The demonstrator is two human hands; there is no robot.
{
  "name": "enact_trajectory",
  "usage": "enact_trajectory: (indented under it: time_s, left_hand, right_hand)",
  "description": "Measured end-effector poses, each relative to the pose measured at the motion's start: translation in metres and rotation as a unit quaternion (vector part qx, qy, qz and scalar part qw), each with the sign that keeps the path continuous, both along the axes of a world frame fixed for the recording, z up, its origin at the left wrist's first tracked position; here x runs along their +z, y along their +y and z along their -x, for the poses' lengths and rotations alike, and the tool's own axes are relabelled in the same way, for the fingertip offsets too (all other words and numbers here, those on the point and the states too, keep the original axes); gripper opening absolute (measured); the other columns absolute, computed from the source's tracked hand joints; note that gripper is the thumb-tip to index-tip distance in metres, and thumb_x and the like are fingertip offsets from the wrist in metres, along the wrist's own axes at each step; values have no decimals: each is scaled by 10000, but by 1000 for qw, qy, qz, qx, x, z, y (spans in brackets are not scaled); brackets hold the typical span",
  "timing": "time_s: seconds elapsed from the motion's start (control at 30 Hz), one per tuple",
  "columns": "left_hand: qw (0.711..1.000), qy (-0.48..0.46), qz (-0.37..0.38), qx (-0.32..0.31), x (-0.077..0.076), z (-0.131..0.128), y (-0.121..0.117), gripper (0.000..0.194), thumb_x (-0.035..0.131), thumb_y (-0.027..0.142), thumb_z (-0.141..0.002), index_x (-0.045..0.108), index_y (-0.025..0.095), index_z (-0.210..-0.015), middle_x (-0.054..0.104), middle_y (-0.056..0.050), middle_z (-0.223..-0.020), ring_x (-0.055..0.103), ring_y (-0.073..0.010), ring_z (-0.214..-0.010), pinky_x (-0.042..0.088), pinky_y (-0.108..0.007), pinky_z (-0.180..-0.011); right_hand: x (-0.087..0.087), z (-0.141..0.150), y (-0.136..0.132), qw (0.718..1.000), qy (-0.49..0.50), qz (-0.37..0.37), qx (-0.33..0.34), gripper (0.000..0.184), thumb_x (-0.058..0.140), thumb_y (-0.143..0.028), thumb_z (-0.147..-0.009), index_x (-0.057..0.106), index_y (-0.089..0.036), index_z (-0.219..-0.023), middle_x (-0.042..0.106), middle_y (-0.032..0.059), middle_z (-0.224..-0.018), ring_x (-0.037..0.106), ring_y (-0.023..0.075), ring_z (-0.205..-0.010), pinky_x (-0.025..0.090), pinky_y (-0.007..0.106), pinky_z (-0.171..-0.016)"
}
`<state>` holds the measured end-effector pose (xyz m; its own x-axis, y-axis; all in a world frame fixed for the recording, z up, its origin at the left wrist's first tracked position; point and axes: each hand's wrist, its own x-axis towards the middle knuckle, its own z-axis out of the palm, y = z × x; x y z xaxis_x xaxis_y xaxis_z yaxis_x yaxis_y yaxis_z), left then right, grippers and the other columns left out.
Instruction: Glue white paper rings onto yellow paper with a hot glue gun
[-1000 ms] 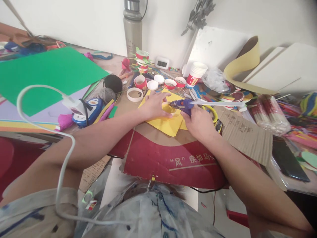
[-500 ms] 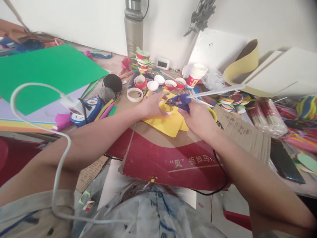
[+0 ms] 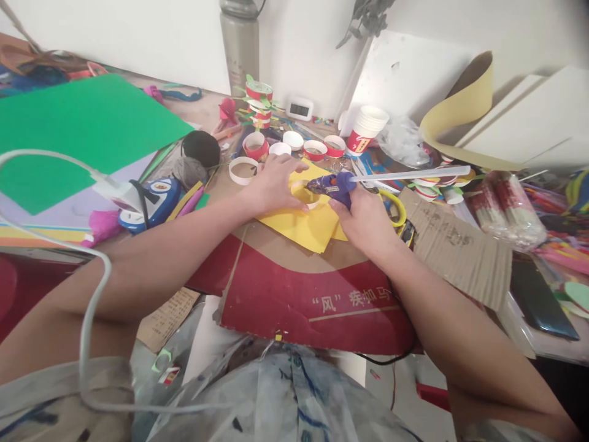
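My right hand [image 3: 368,220] is wrapped round a blue glue gun [image 3: 337,186], with a long pale glue stick [image 3: 414,175] jutting out of its back to the right. The gun's nozzle points left, at the rim of a paper ring [image 3: 315,204] that looks cut from a cup. That ring stands on yellow paper sheets [image 3: 299,232]. Curved about the ring's left side, my left hand [image 3: 275,184] grips it between thumb and fingers. Part of the ring is hidden by the fingers and the nozzle.
Cut cup rings [image 3: 315,150] and stacked paper cups [image 3: 367,130] stand behind the hands. Yellow-handled scissors [image 3: 399,209] and corrugated cardboard [image 3: 458,245] lie right. A blue power strip [image 3: 154,209] with a white cable, a black yarn ball [image 3: 201,147] and green paper [image 3: 92,138] lie left.
The glue gun has stayed at the ring, its nozzle shifting slightly along the rim and its stick tilting up, then lower again. My left hand keeps its hold. The camera view has shifted a little.
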<state>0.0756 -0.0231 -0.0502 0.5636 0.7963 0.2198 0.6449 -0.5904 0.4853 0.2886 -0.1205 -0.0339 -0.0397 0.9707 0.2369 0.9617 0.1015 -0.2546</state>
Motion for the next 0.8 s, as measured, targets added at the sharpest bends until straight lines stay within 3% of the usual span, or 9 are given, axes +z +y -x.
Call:
enact_trajectory:
  time_s: [0.2,0.8]
  left_hand:
    - [1000,16,-9,-16,-3,1,6,687,932,549,-683,725,247,-1264,705,-98,-1296,548,-392,-1309,371,-548,-1175]
    - [1000,18,-4,12,-4,-3,-1,611,926,522,-701,729,261,-1217,721,-77,-1306,532,-382,-1339,336,-519,-1178]
  right_hand:
    - [-6,-5,2,1000,12,-17,1,436,531,-322,-1004,665,-79,-1339,791,239,-1142,736,391,-1052,571,499,-902]
    - [-3,13,4,999,-27,29,1,347,520,-309,-1049,668,-80,-1263,783,250,-1149,758,388,-1054,560,483,-907]
